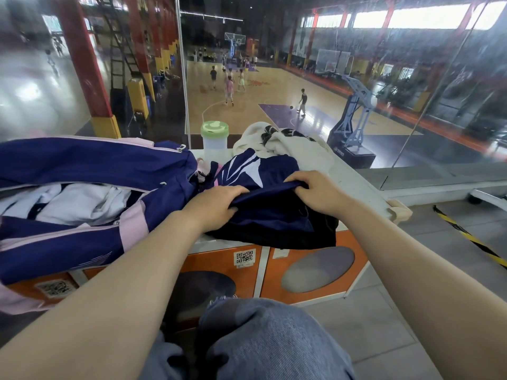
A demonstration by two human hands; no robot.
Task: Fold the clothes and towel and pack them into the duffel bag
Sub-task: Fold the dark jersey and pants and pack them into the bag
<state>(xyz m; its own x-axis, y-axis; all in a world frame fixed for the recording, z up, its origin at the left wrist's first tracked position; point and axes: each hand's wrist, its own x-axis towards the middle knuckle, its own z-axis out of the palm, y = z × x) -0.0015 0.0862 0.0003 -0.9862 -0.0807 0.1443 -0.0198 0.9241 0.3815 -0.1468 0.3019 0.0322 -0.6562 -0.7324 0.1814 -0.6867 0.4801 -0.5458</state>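
A navy garment with white stripes (pixel 260 171) lies on the white top of a locker unit (pixel 354 185). My left hand (pixel 216 204) grips a raised fold of it on the left, and my right hand (pixel 315 192) pinches the same fold on the right. A dark piece of clothing (pixel 288 234) lies under it and hangs over the front edge. Behind them a cream towel with dark patches (pixel 290 146) sits bunched up. To the left the navy and pink duffel bag (pixel 90 165) lies unzipped, with white clothes (pixel 82 201) inside.
A clear bottle with a green lid (pixel 214 135) stands at the back between bag and towel. A glass wall (pixel 411 105) rises right behind the unit. Orange locker doors (pixel 310 270) face my knees. A black-and-yellow strip (pixel 466 237) marks the floor on the right.
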